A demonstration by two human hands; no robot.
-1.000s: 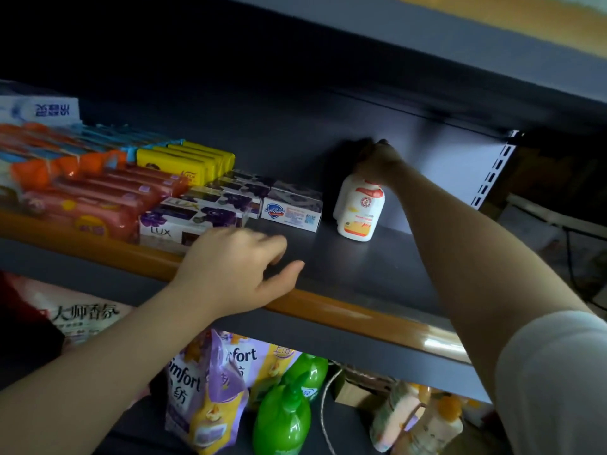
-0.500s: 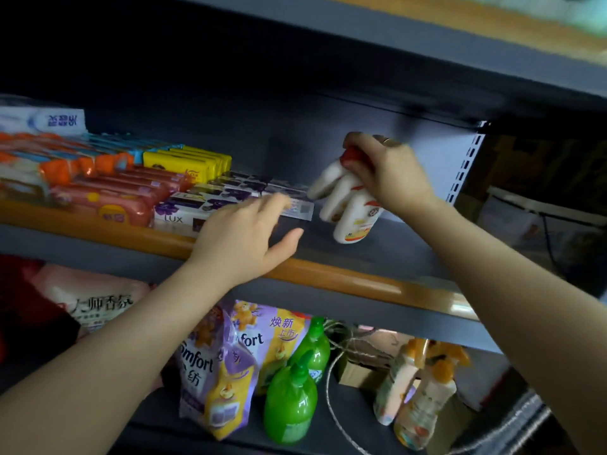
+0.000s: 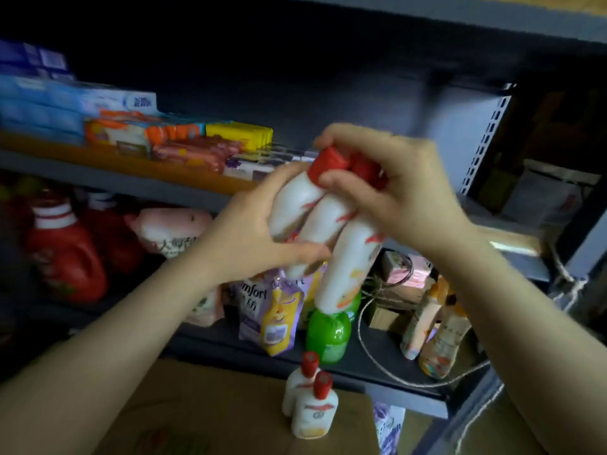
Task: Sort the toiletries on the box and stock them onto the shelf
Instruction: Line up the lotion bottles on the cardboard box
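Observation:
Three white bottles with red caps (image 3: 328, 224) hang in the air in front of the grey shelf (image 3: 170, 188). My right hand (image 3: 391, 188) grips them by their caps from above. My left hand (image 3: 253, 238) wraps around the leftmost bottle's body from below. Two more white red-capped bottles (image 3: 312, 408) stand upright on the cardboard box (image 3: 197, 415) at the bottom of the view. The hanging bottles are blurred by motion.
On the upper shelf lie blue packs (image 3: 65, 106), orange and red packs (image 3: 164, 142), yellow boxes (image 3: 243, 133) and purple soap boxes (image 3: 259, 162). The lower shelf holds red jugs (image 3: 65, 257), Comfort pouches (image 3: 272, 310), a green bottle (image 3: 328, 333), peach bottles (image 3: 437, 330) and cord (image 3: 410, 379).
My right hand has pulled the white bottles off the upper shelf toward me. My left hand has left the shelf edge and taken hold of one bottle. The view has tilted down.

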